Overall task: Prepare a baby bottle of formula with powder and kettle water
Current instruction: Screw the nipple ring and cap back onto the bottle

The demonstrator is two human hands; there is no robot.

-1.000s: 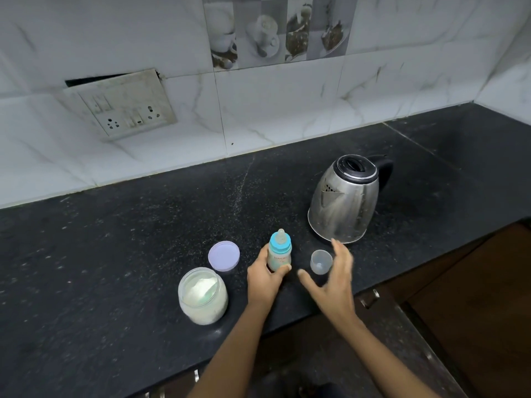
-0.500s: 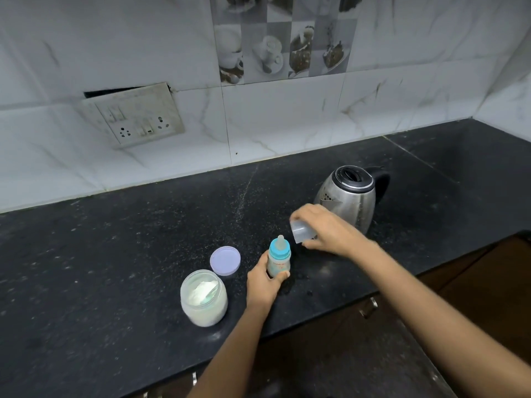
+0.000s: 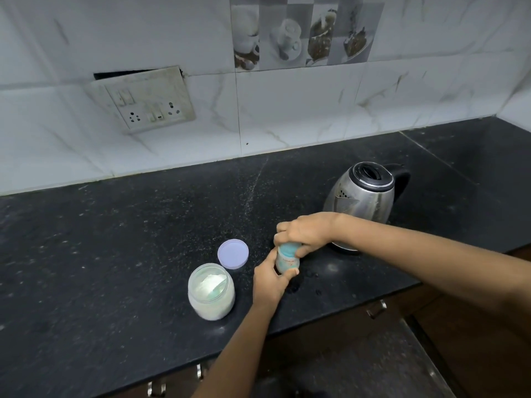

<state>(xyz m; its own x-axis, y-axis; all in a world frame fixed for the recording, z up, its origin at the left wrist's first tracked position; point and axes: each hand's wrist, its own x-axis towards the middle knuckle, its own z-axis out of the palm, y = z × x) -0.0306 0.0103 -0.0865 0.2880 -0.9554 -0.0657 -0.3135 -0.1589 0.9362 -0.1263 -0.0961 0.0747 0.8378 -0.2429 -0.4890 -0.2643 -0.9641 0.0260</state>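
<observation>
Baby bottle [image 3: 287, 261] upright on counter [image 3: 115, 254], left hand [image 3: 271, 281] gripping base, right hand [image 3: 306, 232] clasped over top

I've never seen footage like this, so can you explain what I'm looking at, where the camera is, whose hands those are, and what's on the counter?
There is no machine here. A person wears one wide-angle camera on the head, looking forward and down, so both arms reach in from the bottom of the picture. The left hand has a grip around the lower body of a small baby bottle standing on the black countertop. The right hand closes over the bottle's blue top; what it holds against it is hidden. Left of the bottle stands an open jar of white powder, with its lilac lid lying flat beside it. Behind the hands stands a steel electric kettle. A switch and socket plate hangs on the tiled wall.
</observation>
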